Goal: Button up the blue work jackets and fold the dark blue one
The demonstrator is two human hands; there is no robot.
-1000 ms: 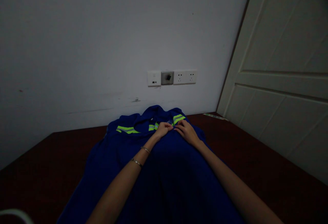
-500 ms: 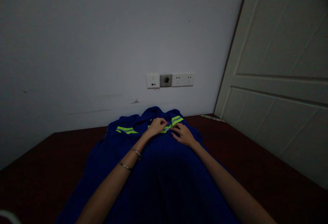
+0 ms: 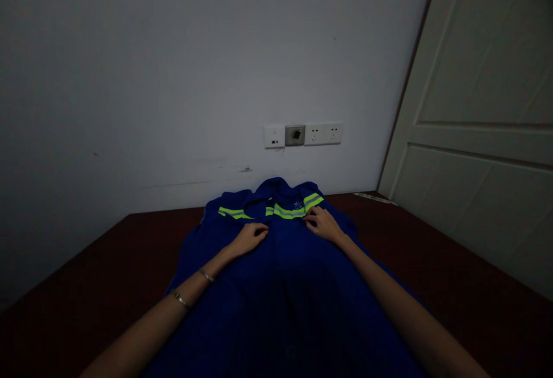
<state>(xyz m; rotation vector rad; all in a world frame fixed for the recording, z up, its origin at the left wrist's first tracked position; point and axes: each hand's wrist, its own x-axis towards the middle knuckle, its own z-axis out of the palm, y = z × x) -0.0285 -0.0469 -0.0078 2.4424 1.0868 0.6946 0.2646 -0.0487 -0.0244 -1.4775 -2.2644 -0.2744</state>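
Blue work jacket (image 3: pixel 283 245) judged soft, light; best pinched by edges. Left hand (image 3: pixel 248 239), right hand (image 3: pixel 325 225): fingers nearly closed; hold cannot be told.

Dim grey light lay over the room. Before me rose a plain whitish wall (image 3: pixel 181 78), scuffed low down. Across it ran a white plastic outlet plate (image 3: pixel 274 136), a grey square plate (image 3: pixel 295 135) with a dark centre, and a white double-socket plate (image 3: pixel 324 134). A pale panelled door (image 3: pixel 484 165) stood right of the dark reddish-brown worktop (image 3: pixel 401 239).
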